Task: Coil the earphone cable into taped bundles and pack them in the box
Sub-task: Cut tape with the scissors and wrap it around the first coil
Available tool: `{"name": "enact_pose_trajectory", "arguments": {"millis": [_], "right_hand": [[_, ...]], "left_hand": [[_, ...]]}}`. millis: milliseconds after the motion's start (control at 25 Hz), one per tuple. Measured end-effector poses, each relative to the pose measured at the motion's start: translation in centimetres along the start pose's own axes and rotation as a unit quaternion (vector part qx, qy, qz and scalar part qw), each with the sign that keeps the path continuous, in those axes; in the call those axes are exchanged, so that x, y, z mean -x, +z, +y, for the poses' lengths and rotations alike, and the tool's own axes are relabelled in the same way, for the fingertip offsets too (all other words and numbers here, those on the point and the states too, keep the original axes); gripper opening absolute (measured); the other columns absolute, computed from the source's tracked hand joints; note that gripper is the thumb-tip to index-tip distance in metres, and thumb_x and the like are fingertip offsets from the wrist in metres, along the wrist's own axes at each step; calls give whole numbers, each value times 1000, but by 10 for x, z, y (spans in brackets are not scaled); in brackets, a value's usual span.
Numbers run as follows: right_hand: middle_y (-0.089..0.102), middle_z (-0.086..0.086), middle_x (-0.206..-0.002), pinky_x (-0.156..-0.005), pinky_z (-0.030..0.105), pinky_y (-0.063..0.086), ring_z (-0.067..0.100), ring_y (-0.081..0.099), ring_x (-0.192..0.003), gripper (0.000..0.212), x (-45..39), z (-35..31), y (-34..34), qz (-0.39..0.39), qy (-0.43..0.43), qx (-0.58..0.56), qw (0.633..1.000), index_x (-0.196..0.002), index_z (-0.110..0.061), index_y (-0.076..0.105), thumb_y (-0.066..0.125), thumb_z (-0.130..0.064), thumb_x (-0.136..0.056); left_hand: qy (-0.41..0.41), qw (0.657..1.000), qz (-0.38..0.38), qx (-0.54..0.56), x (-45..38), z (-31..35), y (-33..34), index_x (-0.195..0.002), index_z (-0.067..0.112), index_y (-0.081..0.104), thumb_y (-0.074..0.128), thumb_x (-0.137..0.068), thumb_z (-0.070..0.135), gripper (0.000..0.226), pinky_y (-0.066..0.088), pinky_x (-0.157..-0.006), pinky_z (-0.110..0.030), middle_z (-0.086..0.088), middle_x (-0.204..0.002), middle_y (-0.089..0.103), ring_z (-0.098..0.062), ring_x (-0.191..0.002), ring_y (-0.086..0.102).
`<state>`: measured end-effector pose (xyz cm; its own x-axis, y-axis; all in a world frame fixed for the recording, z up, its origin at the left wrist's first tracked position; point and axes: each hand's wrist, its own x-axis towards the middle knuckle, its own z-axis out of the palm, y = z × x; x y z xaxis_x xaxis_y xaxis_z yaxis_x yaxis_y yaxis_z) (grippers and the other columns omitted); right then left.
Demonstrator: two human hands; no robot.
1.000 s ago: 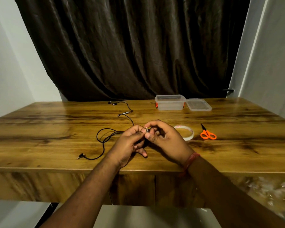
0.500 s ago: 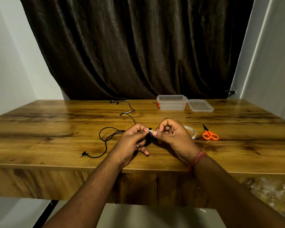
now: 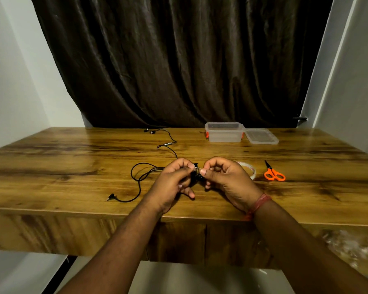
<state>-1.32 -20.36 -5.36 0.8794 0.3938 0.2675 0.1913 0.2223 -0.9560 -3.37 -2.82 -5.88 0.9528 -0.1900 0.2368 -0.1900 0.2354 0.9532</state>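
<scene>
1. My left hand [image 3: 174, 179] and right hand [image 3: 223, 177] are raised just above the bench [image 3: 72, 166], close together, so I can work on the small black bundle [image 3: 194, 174] between them at a comfortable height.
2. Both hands are curled into a pinch. Thumb and forefinger of each grip what looks like a short strip of tape stretched between them over the bundle; it is too small to be sure.
3. The rest of the earphone cable [image 3: 140, 177] lies loose on the bench to my left, looping down to the plug [image 3: 111, 196] near the front edge and trailing back to the earbuds [image 3: 149, 130] at the far side. I judge it is left slack there so it feeds in without snagging.
4. The tape roll [image 3: 250, 169] sits just beyond my right hand and the scissors [image 3: 273, 174] just to its right, both within easy reach of the hand that would use them.
5. The box [image 3: 224, 132] stands open at the back with its lid [image 3: 261, 135] touching it on the right, ready for the bundles. Nothing seems packed yet, though I cannot see its floor clearly.
</scene>
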Motion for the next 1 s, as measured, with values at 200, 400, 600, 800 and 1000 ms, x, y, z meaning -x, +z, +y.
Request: {"name": "enact_pose_trajectory", "arguments": {"millis": [200,400,600,800,1000], "right_hand": [[61,13,-73,-64,34,53,21,60,-65,14,1,-3,-3,-18,33,-37,999,-81,-6,59,72,-10,-75],[67,16,-83,-62,29,56,18,65,-64,15,3,-12,-7,41,2,-146,988,-77,-6,53,64,3,-80],[70,6,-90,-68,38,58,14,68,-68,20,-3,-3,-5,177,-104,98,974,-79,-8,51,63,3,-90],[69,-5,-88,-64,29,55,11,68,-76,16,-2,3,2,182,-194,316,911,-81,-17,56,68,-8,-88],[64,-2,-90,-72,26,48,12,60,-84,9,5,-1,7,173,-292,445,829,-93,-13,61,66,-6,-89]], "left_hand": [[-7,1000,3,-13,0,1,0,-82,17,59,47,-98,11,21,49,-49,-30,1,-52,29,-12,-46,28],[-17,999,-28,8,2,3,2,-88,12,60,48,-98,23,19,44,-45,-27,0,-66,38,-7,-46,28],[-42,997,-58,-34,0,2,4,-101,9,59,36,-104,14,23,25,-41,-19,2,-68,39,-7,-47,22],[-41,998,-35,-16,-4,0,4,-116,16,42,35,-103,5,17,18,-39,-15,-1,-66,40,-8,-46,19],[-45,999,-20,-13,-5,-3,5,-102,13,44,37,-103,7,9,16,-39,-14,0,-64,46,-4,-44,23]]}}
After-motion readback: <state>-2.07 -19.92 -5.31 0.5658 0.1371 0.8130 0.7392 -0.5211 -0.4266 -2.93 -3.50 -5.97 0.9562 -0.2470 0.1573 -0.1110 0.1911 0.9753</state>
